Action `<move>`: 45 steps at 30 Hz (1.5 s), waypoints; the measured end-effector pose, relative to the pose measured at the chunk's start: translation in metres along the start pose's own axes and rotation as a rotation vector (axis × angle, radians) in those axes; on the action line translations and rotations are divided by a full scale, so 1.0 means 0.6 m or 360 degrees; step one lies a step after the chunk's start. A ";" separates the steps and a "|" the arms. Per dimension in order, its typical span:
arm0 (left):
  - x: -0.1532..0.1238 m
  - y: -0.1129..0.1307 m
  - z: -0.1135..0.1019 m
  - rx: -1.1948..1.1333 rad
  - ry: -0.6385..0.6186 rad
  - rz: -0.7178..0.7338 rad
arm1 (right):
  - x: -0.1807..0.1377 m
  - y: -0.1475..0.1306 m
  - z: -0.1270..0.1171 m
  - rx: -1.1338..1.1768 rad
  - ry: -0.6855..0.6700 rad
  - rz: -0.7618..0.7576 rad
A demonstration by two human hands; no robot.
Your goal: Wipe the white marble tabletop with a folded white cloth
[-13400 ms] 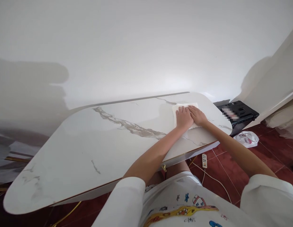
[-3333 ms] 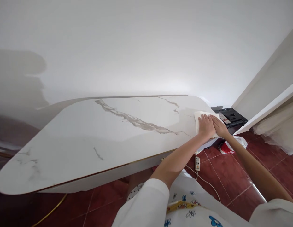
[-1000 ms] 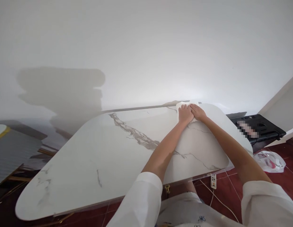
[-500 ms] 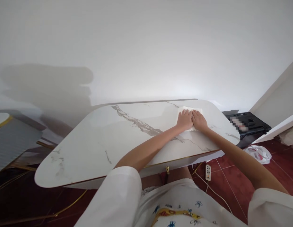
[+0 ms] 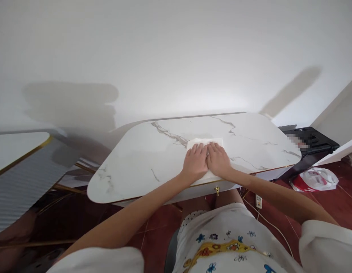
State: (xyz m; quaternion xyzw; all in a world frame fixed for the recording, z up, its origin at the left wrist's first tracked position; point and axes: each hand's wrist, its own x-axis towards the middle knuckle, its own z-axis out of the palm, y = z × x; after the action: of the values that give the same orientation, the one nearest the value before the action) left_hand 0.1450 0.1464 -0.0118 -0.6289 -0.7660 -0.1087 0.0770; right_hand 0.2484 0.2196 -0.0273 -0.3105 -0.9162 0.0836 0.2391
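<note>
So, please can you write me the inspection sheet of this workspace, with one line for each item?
Surface: pale tabletop with grey-brown marble veins and a gold-coloured front edge.
Job's things: white cloth, flat on the tabletop near its front edge, partly covered by the hands.
Clutter: black case beyond the tabletop's right end; white-and-red plastic bag on the floor.
Hands: left hand and right hand lie side by side on the cloth, palms down.
Cables: pale cable on the floor, near a power strip.
Surroundings: white wall behind; second table at left, with gold-coloured trim.
</note>
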 end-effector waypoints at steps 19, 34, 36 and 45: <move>-0.219 -0.389 -0.077 0.0305 0.0216 -0.0519 | 0.128 -0.400 0.171 0.0454 -0.0327 -0.0570; -0.007 -0.519 -0.027 0.0217 0.0207 -0.0573 | 0.353 -0.342 0.263 0.0302 -0.0179 -0.0589; 0.016 -0.533 -0.019 0.0192 0.0240 -0.0568 | 0.377 -0.335 0.271 0.0278 -0.0185 -0.0600; 0.109 -0.560 0.003 0.0124 0.0302 -0.0586 | 0.464 -0.295 0.295 0.0254 -0.0179 -0.0590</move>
State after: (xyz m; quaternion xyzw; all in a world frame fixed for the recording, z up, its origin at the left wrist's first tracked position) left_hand -0.1970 0.1466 -0.0203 -0.4617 -0.8609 -0.1500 0.1520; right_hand -0.1247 0.2480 -0.0208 -0.1117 -0.9600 0.1276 0.2227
